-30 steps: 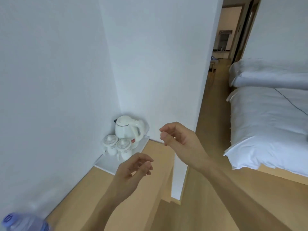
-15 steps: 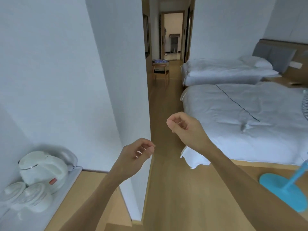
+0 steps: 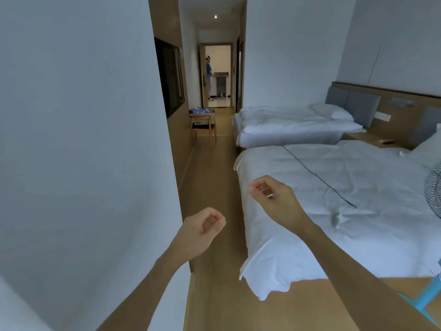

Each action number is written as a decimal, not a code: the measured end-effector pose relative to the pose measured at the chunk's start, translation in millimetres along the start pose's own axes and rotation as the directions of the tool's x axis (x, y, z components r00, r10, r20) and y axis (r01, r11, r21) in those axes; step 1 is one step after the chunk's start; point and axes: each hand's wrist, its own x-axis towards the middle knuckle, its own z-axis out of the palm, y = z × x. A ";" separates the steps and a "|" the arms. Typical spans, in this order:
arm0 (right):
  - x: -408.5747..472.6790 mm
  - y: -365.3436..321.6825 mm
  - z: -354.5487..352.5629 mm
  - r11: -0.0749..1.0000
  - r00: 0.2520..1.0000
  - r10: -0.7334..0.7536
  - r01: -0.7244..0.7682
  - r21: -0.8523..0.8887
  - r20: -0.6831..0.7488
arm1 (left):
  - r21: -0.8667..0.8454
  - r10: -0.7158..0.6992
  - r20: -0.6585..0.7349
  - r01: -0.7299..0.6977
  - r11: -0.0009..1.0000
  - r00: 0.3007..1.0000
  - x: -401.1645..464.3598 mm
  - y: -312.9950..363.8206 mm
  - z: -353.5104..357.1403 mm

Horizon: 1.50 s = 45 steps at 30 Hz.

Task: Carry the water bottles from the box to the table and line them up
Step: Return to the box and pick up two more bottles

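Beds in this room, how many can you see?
2. The nearer bed lies on the right beside the right hand. The farther bed lies behind it, nearer the doorway. Any others beyond the frame's right edge would be hidden.

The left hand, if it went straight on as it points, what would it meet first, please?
The left hand points down the corridor; the way looks free up to the chair holding the box, though depth is unclear.

Room count: beds, pillows, chair, fan, hands.
Two white-sheeted beds; two white pillows; one wooden chair; one blue pedestal fan; two bare hands; one distant person.
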 end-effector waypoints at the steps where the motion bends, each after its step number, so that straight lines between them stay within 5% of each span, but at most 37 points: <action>1: 18.8 8.9 -1.5 1.000 1.000 0.002 -0.002 -0.004 -0.015 | 0.003 -0.002 0.007 0.002 1.000 1.000 23.6 -4.3 0.3; 13: 223.4 155.9 20.6 0.993 0.995 0.073 -0.067 0.097 -0.061 | -0.014 -0.033 0.080 0.034 0.999 0.996 245.3 -84.8 30.2; 27: 550.3 283.9 85.6 0.978 0.996 0.049 -0.063 0.199 0.078 | -0.048 -0.124 -0.041 0.122 0.991 0.991 532.1 -186.7 10.8; 45: 951.0 439.3 215.5 0.971 0.984 0.176 -0.179 0.159 0.028 | -0.072 -0.111 0.005 0.111 0.991 0.994 945.3 -412.5 -59.2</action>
